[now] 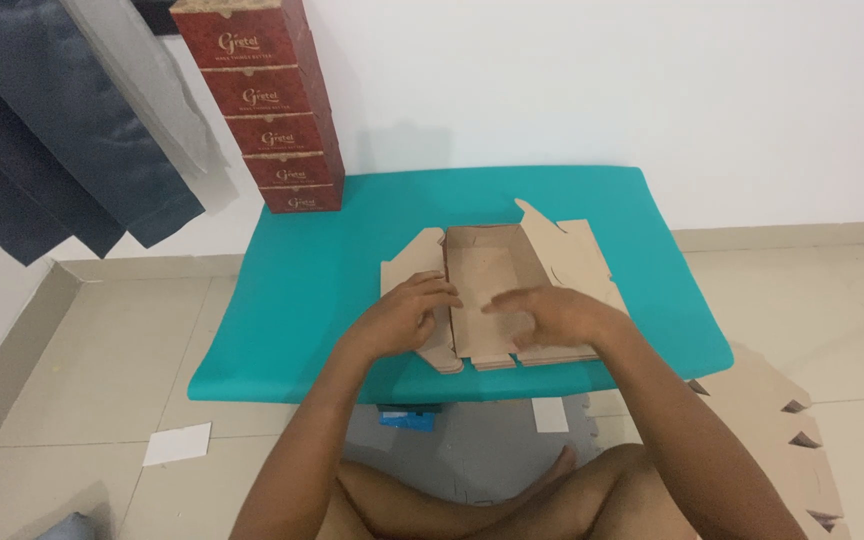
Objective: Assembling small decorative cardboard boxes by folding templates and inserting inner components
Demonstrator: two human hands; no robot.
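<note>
Cardboard blank [497,290] lies flat under both hands.

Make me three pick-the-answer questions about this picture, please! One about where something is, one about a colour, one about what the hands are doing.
1. Where is the stack of red boxes?
A. on the mat's far left corner
B. on the person's lap
C. on the flat cardboard

2. What colour is the mat?
A. yellow
B. teal
C. black

3. What are the hands doing?
A. waving in the air
B. resting open on the flat cardboard
C. holding a red box

Answers: A, the stack stands by the wall there. B, the mat is teal. B, the left hand and right hand lie on the flat cardboard.
</note>
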